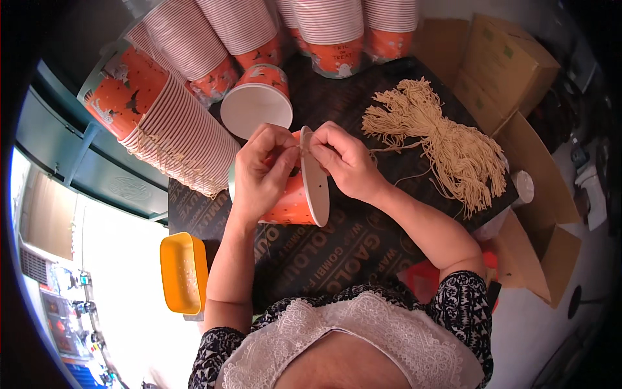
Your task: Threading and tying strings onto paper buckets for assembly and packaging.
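Observation:
An orange printed paper bucket (pixel 288 206) lies tilted on its side in front of me, its white rim turned to the right. A small dark hole shows in its pale inside wall. My left hand (pixel 262 172) is closed in a pinch at the outside of the upper rim, on a short bit of tan cord (pixel 302 150). Just inside the same rim, my right hand (pixel 346 162) pinches too, close against the left fingertips. The fingers partly hide the cord between them. A bundle of tan cords (pixel 444 139) lies to the right, with loose strands trailing toward my right hand.
Another orange bucket (pixel 257 107) rests just beyond my hands. A nested stack of buckets with cords (pixel 184 133) leans at the left, and several wrapped stacks (pixel 328 29) stand behind. A yellow bin (pixel 184 272) is at the near left; cardboard boxes (pixel 505 71) are at the right.

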`<state>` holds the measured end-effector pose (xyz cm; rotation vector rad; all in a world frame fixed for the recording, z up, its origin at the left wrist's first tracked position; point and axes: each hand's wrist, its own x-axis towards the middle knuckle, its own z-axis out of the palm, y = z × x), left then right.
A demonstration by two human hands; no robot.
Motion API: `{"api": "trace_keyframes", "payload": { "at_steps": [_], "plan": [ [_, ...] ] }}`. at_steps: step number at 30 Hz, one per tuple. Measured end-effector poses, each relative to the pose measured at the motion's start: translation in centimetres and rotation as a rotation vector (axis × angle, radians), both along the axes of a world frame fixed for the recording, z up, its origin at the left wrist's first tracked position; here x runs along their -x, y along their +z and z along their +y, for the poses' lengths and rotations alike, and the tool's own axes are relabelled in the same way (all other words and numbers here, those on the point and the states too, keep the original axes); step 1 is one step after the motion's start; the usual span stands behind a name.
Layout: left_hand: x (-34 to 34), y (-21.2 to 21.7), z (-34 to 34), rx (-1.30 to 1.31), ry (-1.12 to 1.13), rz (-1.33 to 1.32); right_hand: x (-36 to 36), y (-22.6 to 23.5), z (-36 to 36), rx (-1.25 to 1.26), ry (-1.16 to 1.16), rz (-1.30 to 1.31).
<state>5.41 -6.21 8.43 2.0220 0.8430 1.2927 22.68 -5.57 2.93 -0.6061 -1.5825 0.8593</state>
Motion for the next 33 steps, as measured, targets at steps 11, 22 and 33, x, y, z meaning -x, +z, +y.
{"api": "trace_keyframes", "payload": {
  "at_steps": [11, 22, 33],
  "plan": [
    [0.0, 0.1, -0.1, 0.015, -0.013, -0.006, -0.4, -0.2, 0.1, -0.224, -0.070, -0.107],
    [0.4, 0.3, 0.0, 0.052, 0.023, 0.048, -0.6, -0.8, 0.6, -0.249, -0.120, -0.147],
    [0.1, 0.2, -0.5, 0.154, 0.067, -0.071, -1.1, 0.4, -0.5, 0.173, 0.162, -0.018]
  ]
}}
